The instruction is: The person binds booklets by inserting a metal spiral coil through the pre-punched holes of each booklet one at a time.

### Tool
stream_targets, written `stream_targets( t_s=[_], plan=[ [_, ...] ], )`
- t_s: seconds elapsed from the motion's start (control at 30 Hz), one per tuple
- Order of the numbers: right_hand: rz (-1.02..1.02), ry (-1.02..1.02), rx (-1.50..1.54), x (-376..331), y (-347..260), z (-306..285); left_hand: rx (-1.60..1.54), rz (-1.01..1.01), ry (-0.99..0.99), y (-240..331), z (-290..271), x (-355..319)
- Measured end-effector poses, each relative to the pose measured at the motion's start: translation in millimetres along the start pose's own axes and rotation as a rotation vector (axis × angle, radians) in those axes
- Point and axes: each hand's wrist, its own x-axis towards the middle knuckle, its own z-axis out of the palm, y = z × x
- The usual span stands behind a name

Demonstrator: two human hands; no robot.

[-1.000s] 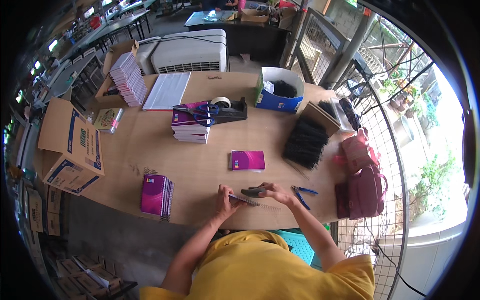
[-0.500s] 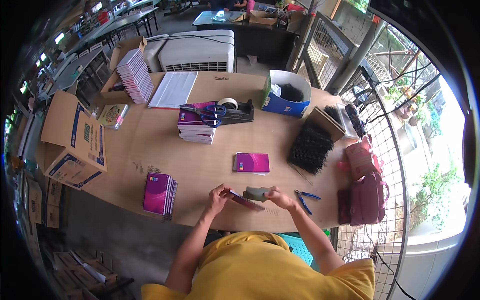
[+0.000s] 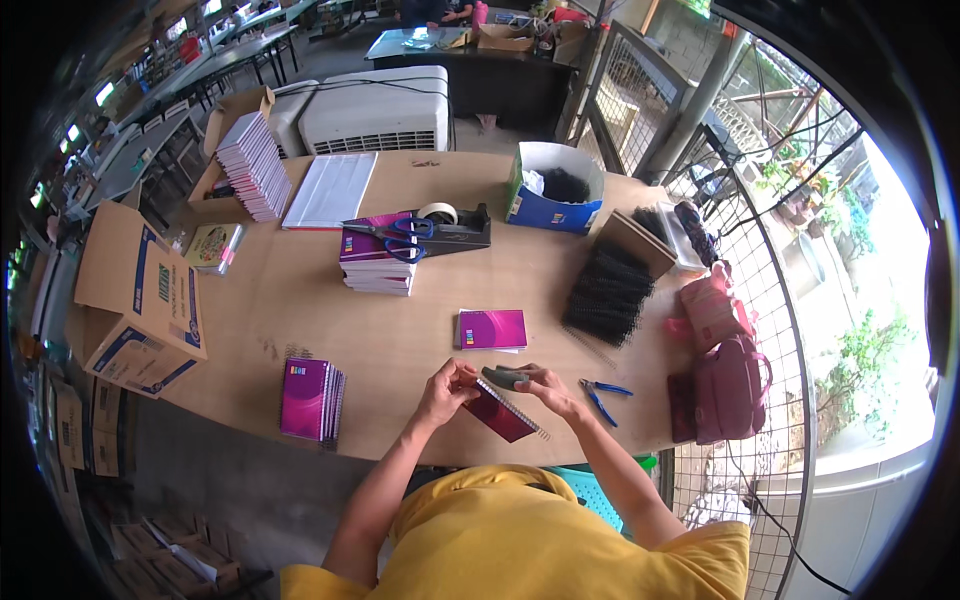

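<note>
Through the head view, I have my left hand [image 3: 443, 393] pinching the upper left end of the purple notebook [image 3: 497, 413], fingers closed around its corner. My right hand [image 3: 545, 388] is curled shut around a grey-green object [image 3: 505, 378], whose exact kind I cannot make out. The notebook is raised at a slant in front of the yellow shirt, over the near edge of the bench [image 3: 380, 370], with a wire coil [image 3: 515, 408] along its side facing the right hand and a short length of it showing beyond the lower end.

As I judge it, the care lies in that coiled edge. I want the left pinch firm enough to keep cover and pages square, yet clear of the holes so the wire can turn freely. With the right hand I would keep any contact light and in line with the edge; a sideways push could bend the loops or make them skip a hole. Whether the grey-green object touches the coil, I cannot tell.

The blue-handled pliers [image 3: 605, 395] lie to the right within easy reach, and another purple notebook [image 3: 492, 329] lies flat just beyond the hands, so I would keep the wire's loose end from snagging its cover.
</note>
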Motion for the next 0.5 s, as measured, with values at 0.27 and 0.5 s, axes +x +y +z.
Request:
stream_targets(
  t_s=[0.27, 0.5],
  plan=[
    [0.06, 0.798, -0.65, -76.9, 56.8, -11.2, -0.089, 0.013, 0.106, 36.8, 10.7, -10.0],
    [-0.011, 0.857, -1.021, -104.2, 121.2, -21.8, -0.201, -0.022, 0.079, 44.7, 30.3, -10.0]
  ],
)
